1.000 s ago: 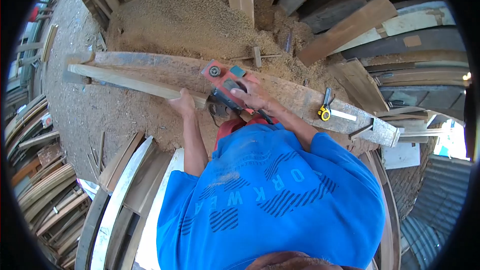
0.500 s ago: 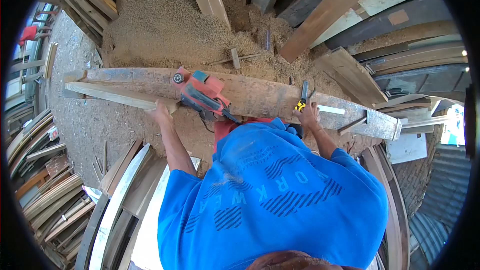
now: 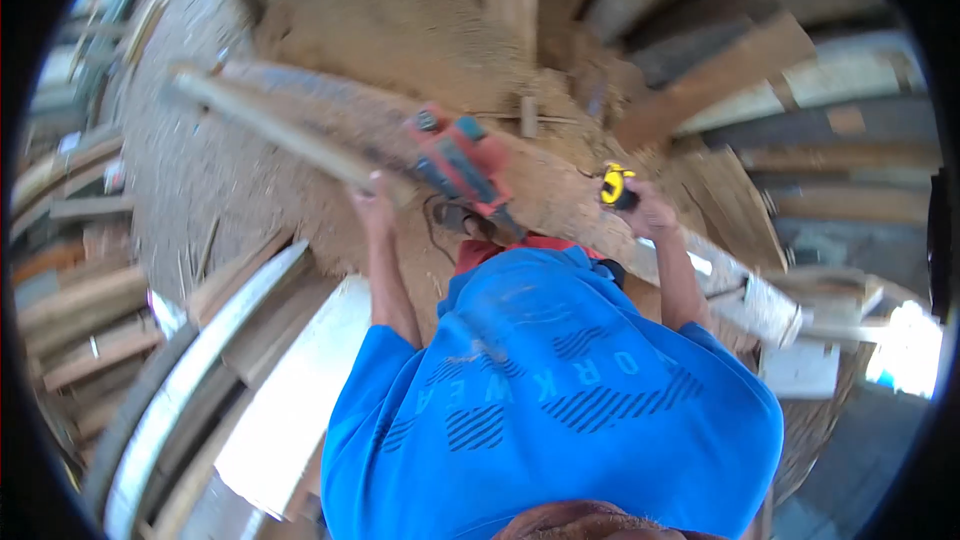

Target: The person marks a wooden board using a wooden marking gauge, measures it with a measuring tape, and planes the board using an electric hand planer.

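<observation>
My left hand (image 3: 374, 208) is closed around the near end of a long, narrow piece of wood (image 3: 280, 132). The wood slants away to the upper left, along the edge of a thick plank bench (image 3: 555, 180). In my right hand (image 3: 655, 212) is a yellow and black tape measure (image 3: 616, 184), raised over the bench. Between my hands a red electric planer (image 3: 462, 162) rests on the bench, its dark cord hanging toward me. Motion blurs the view, and my palm covers part of the tape measure.
Sawdust (image 3: 380, 30) covers the ground behind the bench. A small T-shaped wooden piece (image 3: 529, 116) lies there. Boards lean at the upper right, including a brown board (image 3: 715, 80). More timber is stacked at the left, with a white board (image 3: 290, 395) near my left arm.
My right hand has lifted the tape measure off the bench. My left hand still grips the wood, whose angle against the bench has widened. The whole view has turned.
</observation>
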`<action>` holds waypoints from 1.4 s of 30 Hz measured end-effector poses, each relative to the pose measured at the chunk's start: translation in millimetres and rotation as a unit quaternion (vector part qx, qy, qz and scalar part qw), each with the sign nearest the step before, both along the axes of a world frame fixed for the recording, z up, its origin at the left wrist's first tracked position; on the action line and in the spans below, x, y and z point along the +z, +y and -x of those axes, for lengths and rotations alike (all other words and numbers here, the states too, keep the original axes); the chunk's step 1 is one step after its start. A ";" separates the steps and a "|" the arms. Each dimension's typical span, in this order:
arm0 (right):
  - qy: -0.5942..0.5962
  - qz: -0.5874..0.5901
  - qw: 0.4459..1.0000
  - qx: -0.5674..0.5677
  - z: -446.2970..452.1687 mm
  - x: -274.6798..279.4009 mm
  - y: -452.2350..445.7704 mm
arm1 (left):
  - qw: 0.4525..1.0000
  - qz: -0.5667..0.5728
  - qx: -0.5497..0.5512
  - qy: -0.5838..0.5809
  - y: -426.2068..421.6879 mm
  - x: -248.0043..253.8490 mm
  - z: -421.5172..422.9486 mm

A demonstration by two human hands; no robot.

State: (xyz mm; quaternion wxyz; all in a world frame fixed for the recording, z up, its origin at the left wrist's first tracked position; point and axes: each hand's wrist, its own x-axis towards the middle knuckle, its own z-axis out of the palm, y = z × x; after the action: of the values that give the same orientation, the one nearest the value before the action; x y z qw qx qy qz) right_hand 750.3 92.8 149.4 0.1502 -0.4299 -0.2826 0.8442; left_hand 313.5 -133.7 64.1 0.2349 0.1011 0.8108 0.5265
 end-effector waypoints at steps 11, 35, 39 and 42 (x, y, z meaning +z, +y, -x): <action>-0.053 -0.512 0.611 0.601 303.9 104.2 -54.9 | 0.904 -0.232 -0.028 -0.359 -53.6 69.3 -69.1; -0.059 -0.706 0.424 0.564 425.2 -8.1 21.3 | 0.916 -0.257 0.222 -0.213 -15.6 -5.9 18.2; -0.084 -0.666 0.445 0.593 428.1 8.8 15.9 | 0.925 -0.244 0.212 -0.199 -17.7 -8.8 17.4; -0.078 -0.670 0.447 0.587 427.6 8.6 16.0 | 0.937 -0.225 0.199 -0.177 -18.0 -12.1 15.5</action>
State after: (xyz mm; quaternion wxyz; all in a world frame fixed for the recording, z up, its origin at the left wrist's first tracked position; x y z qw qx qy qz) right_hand 322.7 108.8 158.0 -0.1620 0.0086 -0.9564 0.2428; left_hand 298.1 -151.7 51.9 0.2366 -0.1070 0.6200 0.7404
